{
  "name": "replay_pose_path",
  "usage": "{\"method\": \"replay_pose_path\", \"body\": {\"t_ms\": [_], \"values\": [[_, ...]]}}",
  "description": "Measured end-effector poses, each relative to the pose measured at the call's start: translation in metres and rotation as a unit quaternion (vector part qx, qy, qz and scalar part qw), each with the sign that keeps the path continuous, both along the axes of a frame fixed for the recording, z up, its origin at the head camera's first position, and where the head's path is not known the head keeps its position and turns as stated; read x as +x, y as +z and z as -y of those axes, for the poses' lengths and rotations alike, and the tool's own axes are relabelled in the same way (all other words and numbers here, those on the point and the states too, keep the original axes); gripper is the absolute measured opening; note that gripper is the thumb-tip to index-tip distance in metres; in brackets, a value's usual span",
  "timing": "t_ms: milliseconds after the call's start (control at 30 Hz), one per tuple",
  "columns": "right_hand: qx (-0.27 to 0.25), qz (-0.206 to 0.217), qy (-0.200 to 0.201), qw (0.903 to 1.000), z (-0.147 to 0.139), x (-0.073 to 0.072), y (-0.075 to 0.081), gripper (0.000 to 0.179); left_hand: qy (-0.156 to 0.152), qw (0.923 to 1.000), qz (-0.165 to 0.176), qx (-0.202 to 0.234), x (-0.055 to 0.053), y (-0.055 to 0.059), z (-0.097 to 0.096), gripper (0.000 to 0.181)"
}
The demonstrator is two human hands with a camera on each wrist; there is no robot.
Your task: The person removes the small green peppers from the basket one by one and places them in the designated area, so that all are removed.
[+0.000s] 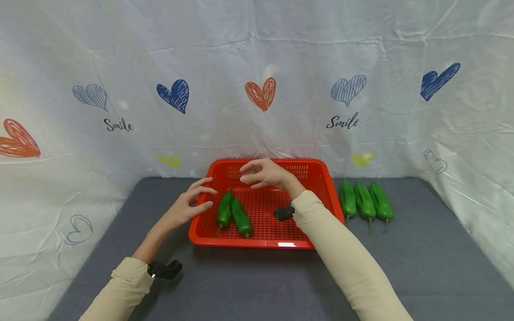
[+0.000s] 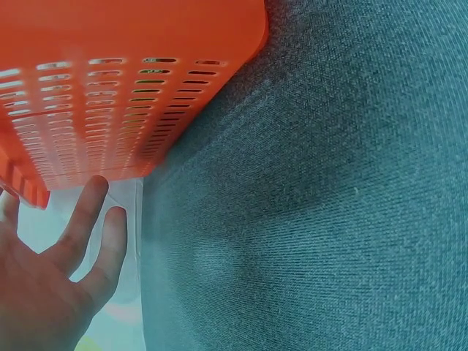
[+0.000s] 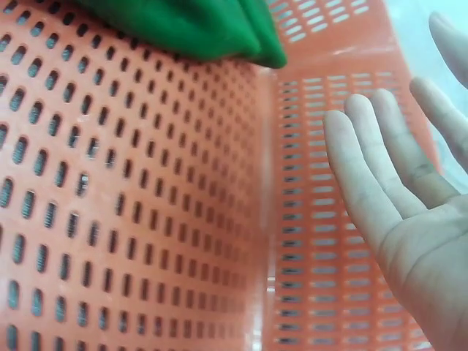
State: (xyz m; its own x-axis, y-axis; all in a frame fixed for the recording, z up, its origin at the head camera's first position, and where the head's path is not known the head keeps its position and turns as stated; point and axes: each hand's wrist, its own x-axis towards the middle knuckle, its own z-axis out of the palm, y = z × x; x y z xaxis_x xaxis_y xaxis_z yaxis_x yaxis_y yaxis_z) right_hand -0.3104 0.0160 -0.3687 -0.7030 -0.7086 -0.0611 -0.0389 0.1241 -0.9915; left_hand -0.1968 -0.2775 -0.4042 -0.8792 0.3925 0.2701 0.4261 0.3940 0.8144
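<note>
A red perforated plastic basket [image 1: 249,242] stands on the grey table. Inside it, on the left side, two green peppers [image 1: 242,217] lie side by side with their stems toward the front. My left hand [image 1: 186,206] is at the basket's left rim, fingers spread and slightly bent; whether they touch the rim I cannot tell. Over the back middle of the basket hovers my right hand [image 1: 268,173], its fingers loosely extended with nothing in them. In the right wrist view, green pepper [image 3: 197,25] shows at the top, apart from that hand's fingers.
Three more green peppers [image 1: 364,201] lie in a row on the table right of the basket, stems forward. A white curtain [image 1: 217,58] printed with hearts hangs behind the table [image 1: 257,285]. Each wrist carries a small black camera [image 1: 164,269].
</note>
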Motion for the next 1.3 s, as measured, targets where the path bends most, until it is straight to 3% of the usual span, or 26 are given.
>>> {"method": "replay_pose_path", "body": {"t_ms": [433, 767, 1133, 1300], "values": [[0.054, 0.065, 0.029, 0.9960, 0.013, -0.001, -0.029, 0.048, 0.004, 1.0000, 0.007, -0.006, 0.000, 0.000, 0.000, 0.031], [0.059, 0.066, 0.055, 0.9946, 0.023, -0.002, -0.045, 0.047, 0.005, 1.0000, -0.001, -0.007, -0.001, 0.000, 0.000, 0.029], [0.076, 0.030, 0.058, 0.9949, 0.027, 0.003, -0.046, 0.040, 0.004, 1.0000, -0.002, -0.007, -0.001, -0.001, 0.000, 0.030], [0.079, 0.033, 0.050, 0.9951, 0.028, 0.004, -0.047, 0.036, 0.006, 0.9999, -0.003, -0.010, 0.000, -0.001, 0.000, 0.030]]}}
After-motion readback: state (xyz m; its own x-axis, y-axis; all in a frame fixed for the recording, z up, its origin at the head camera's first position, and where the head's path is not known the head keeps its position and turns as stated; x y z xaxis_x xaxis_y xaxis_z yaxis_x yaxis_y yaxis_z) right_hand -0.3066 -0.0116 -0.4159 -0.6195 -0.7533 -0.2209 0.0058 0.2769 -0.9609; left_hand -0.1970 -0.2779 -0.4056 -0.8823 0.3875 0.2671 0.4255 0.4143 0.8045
